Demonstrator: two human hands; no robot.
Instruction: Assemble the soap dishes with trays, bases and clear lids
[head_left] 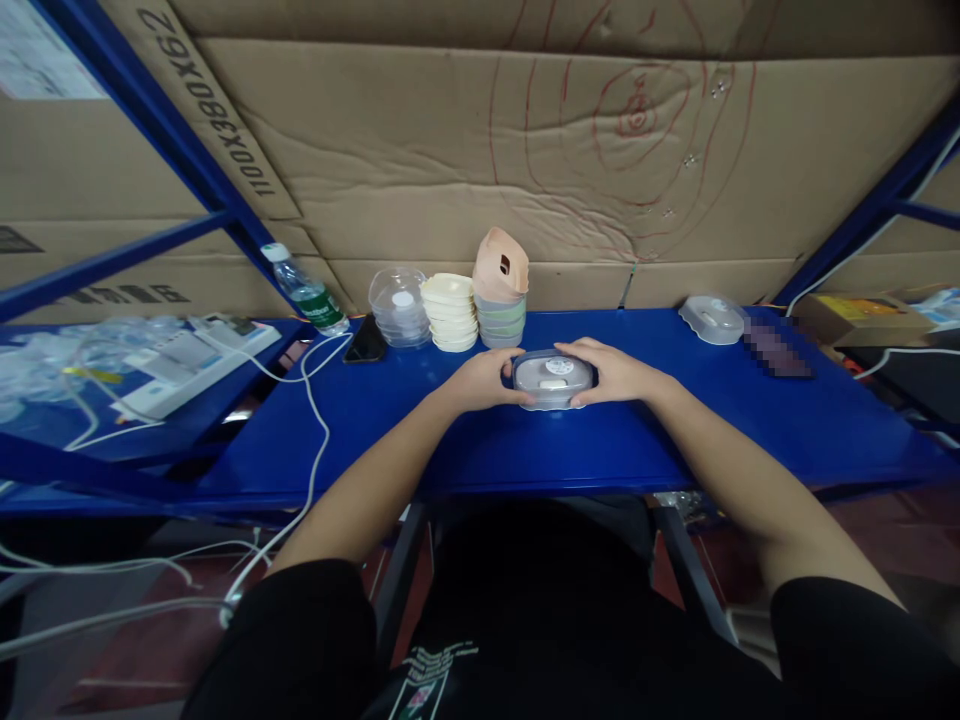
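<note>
A small clear plastic container with a grey lid [553, 378] rests on the blue table [465, 440] straight ahead. My left hand [484, 380] grips its left end and my right hand [611, 372] grips its right end, fingers wrapped over the lid's edges. Just behind it stand three stacks: clear lids [400, 307], cream-coloured discs [450, 311], and greenish containers topped by a tilted peach-coloured piece [500, 290].
A second lidded container [712, 319] sits at the back right. A black phone [365, 339], a water bottle [304, 290] and a white cable [319, 420] lie to the left. Cardboard sheets [480, 150] form the back wall. Blue shelf struts [165, 140] rise at left.
</note>
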